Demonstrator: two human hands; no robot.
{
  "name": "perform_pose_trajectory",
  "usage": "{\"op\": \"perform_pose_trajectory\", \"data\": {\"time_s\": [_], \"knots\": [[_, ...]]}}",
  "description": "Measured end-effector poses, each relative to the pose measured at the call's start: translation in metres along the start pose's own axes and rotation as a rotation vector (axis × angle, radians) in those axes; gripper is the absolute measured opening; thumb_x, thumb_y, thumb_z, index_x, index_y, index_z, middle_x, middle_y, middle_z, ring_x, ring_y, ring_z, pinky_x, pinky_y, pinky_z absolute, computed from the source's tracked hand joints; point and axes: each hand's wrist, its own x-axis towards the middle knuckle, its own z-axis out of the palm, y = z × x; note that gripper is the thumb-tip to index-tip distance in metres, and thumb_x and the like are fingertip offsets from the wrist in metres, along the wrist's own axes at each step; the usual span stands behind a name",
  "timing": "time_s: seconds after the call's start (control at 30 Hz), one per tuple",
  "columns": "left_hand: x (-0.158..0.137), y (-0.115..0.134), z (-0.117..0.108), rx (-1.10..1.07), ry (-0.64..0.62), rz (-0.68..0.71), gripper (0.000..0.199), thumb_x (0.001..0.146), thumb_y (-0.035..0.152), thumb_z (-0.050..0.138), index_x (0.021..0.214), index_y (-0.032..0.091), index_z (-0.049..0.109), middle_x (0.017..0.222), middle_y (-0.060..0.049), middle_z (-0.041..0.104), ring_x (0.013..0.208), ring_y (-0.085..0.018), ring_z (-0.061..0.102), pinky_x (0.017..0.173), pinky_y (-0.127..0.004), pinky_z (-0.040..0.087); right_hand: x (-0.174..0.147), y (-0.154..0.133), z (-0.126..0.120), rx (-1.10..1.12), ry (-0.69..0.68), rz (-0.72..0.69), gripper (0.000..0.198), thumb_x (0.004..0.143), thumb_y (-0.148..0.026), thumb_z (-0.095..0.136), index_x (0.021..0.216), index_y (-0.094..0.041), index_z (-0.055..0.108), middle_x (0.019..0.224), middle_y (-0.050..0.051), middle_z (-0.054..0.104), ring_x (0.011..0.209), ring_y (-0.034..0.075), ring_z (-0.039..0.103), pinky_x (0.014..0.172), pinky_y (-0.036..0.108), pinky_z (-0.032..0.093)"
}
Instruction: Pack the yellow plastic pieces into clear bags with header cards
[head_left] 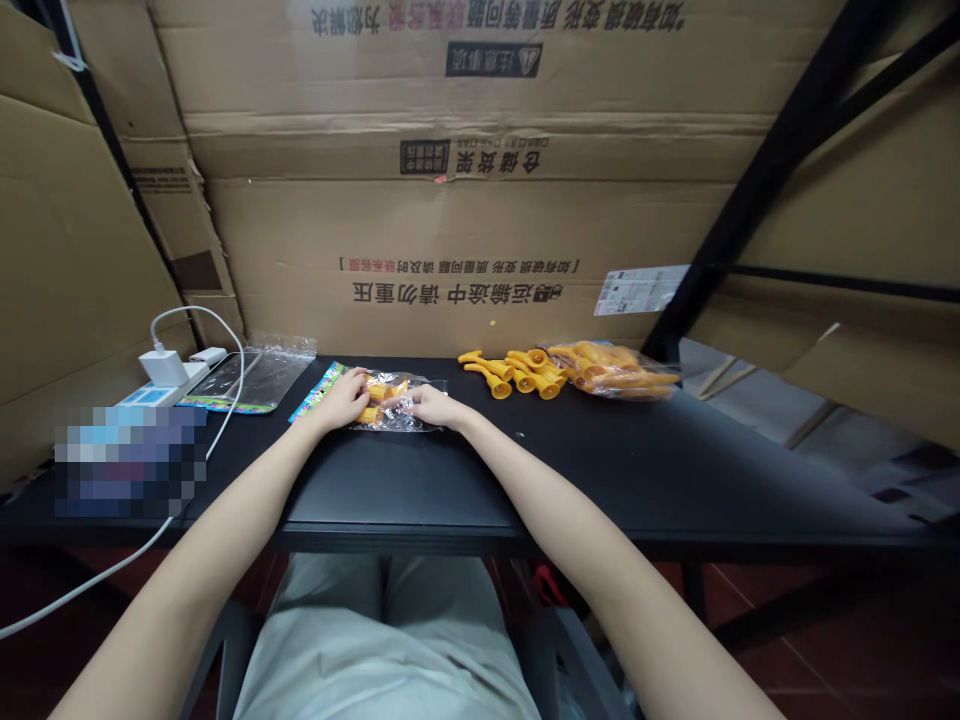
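A clear plastic bag (405, 421) with a colourful header strip lies on the black table, holding several yellow horn-shaped plastic pieces (369, 414). Over its header end, my left hand (343, 398) has its fingers bent down onto the bag, holding it against the table. At the opposite end is my right hand (438, 407), closed on the film, with the index finger reaching toward the pieces; its lower fingers are partly hidden. Loose yellow horn-shaped pieces (525, 375) lie to the right, beside a second clear bag (619, 370) filled with similar pieces.
Flat clear bags (251, 375) lie at the back left. Near them are a white power strip (161, 392), a charger (163, 367) and a white cable (225, 420). A pixelated blue item (131, 460) sits at the left edge. Cardboard (300, 220) walls the table's back.
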Motion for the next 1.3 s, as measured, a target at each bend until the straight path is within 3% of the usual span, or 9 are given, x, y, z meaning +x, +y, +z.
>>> {"op": "perform_pose_trajectory", "data": {"time_s": [0.23, 0.5, 0.67, 0.77, 0.87, 0.93, 1.07, 1.17, 1.3], "knots": [[0.001, -0.005, 0.003, 0.037, 0.033, -0.008, 0.014, 0.082, 0.019, 0.038, 0.076, 0.018, 0.051, 0.124, -0.014, 0.051, 0.120, -0.022, 0.045, 0.103, -0.040, 0.036, 0.000, -0.008, 0.005, 0.033, 0.087, 0.028, 0.045, 0.067, 0.000, 0.046, 0.100, -0.018, 0.071, 0.105, 0.001, 0.069, 0.114, 0.019, 0.055, 0.105, 0.035, 0.033], [0.003, -0.016, 0.005, 0.106, 0.068, -0.030, 0.019, 0.087, 0.024, 0.034, 0.081, 0.018, 0.051, 0.118, -0.013, 0.054, 0.119, -0.023, 0.046, 0.102, -0.042, 0.035, 0.000, 0.007, -0.020, -0.078, 0.369, 0.154, 0.043, 0.073, -0.001, 0.041, 0.100, -0.016, 0.071, 0.102, 0.004, 0.070, 0.097, 0.013, 0.062, 0.090, 0.024, 0.045], [0.002, -0.025, 0.000, 0.130, 0.089, -0.136, 0.019, 0.087, 0.023, 0.034, 0.080, 0.019, 0.052, 0.104, -0.011, 0.059, 0.106, -0.023, 0.052, 0.096, -0.043, 0.037, -0.024, 0.006, -0.051, -0.649, 0.636, 0.507, 0.037, 0.080, -0.013, 0.046, 0.110, -0.017, 0.066, 0.114, 0.011, 0.064, 0.110, 0.024, 0.056, 0.097, 0.040, 0.037], [0.001, -0.029, -0.001, 0.145, 0.117, -0.203, 0.019, 0.086, 0.022, 0.035, 0.082, 0.019, 0.053, 0.104, -0.012, 0.058, 0.105, -0.025, 0.052, 0.096, -0.044, 0.037, -0.035, 0.006, -0.062, -0.860, 0.626, 0.692, 0.034, 0.082, -0.019, 0.047, 0.112, -0.015, 0.064, 0.119, 0.017, 0.060, 0.111, 0.032, 0.053, 0.096, 0.052, 0.030], [0.000, -0.031, -0.002, 0.162, 0.139, -0.244, 0.019, 0.085, 0.021, 0.034, 0.082, 0.019, 0.052, 0.105, -0.012, 0.057, 0.105, -0.025, 0.052, 0.094, -0.043, 0.037, -0.035, 0.012, -0.068, -0.815, 0.583, 0.771, 0.034, 0.087, -0.026, 0.042, 0.107, -0.016, 0.066, 0.115, 0.016, 0.062, 0.107, 0.032, 0.056, 0.095, 0.052, 0.030], [-0.001, -0.033, -0.003, 0.171, 0.138, -0.253, 0.018, 0.085, 0.021, 0.034, 0.080, 0.019, 0.051, 0.102, -0.012, 0.057, 0.102, -0.025, 0.053, 0.092, -0.042, 0.039, -0.032, 0.019, -0.070, -0.714, 0.557, 0.710, 0.036, 0.088, -0.023, 0.037, 0.106, -0.017, 0.067, 0.113, 0.012, 0.064, 0.107, 0.028, 0.056, 0.094, 0.045, 0.035], [-0.002, -0.036, -0.005, 0.191, 0.132, -0.231, 0.016, 0.084, 0.021, 0.035, 0.079, 0.020, 0.050, 0.096, -0.010, 0.056, 0.096, -0.024, 0.054, 0.088, -0.040, 0.041, -0.026, 0.035, -0.068, -0.660, 0.426, 0.412, 0.045, 0.079, -0.006, 0.038, 0.115, -0.019, 0.062, 0.120, 0.007, 0.059, 0.112, 0.017, 0.052, 0.094, 0.029, 0.038], [-0.002, -0.037, -0.006, 0.193, 0.134, -0.191, 0.015, 0.083, 0.020, 0.035, 0.079, 0.020, 0.050, 0.093, -0.009, 0.056, 0.092, -0.023, 0.054, 0.086, -0.039, 0.042, -0.025, 0.044, -0.062, -0.753, 0.394, 0.362, 0.052, 0.075, -0.004, 0.044, 0.123, -0.018, 0.054, 0.125, 0.011, 0.053, 0.117, 0.022, 0.047, 0.096, 0.033, 0.037], [-0.003, -0.037, -0.006, 0.175, 0.149, -0.140, 0.017, 0.082, 0.020, 0.035, 0.078, 0.019, 0.051, 0.092, -0.010, 0.057, 0.093, -0.023, 0.054, 0.088, -0.039, 0.042, -0.024, 0.047, -0.056, -0.761, 0.410, 0.347, 0.044, 0.076, -0.009, 0.047, 0.119, -0.018, 0.051, 0.126, 0.011, 0.051, 0.119, 0.027, 0.042, 0.095, 0.043, 0.036]]}}
